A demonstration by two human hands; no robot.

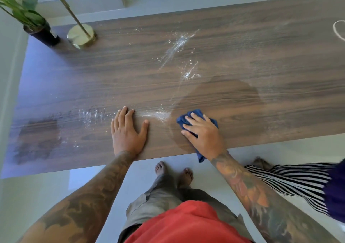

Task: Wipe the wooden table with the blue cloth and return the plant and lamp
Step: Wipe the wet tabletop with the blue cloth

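Right hand [204,134] is on the cloth [194,115], near the table's [242,59] near edge, right of centre. Fingers are curled over the bunched blue fabric and press it to the wood. One tail of the cloth hangs off the near edge below the wrist.

Left hand [128,129] lies flat on the table, fingers straight and spread, thumb out to the right, holding nothing. It sits just left of the cloth hand, with bare wood between the two.

A darker, damp-looking rounded patch [220,101] surrounds the cloth and spreads away from it toward the table's middle. White powdery streaks [177,46] lie beyond that patch, toward the far side. A smaller streak [155,113] sits between the left fingertips and the cloth. More white specks [91,115] are left of the left hand, and a dark smudged patch [37,138] sits near the table's left end.

Plant [28,17] in a dark pot stands at the far-left corner of the table. Lamp [81,35], with a round brass base and thin brass stem, stands just right of it; both are well apart from the hands.

Part of a white loop [338,30] shows at the right edge; can't tell what it is. Striped fabric [291,179] lies on the floor at right, below the table edge. The person's bare feet [173,171] are on the floor beside the table.
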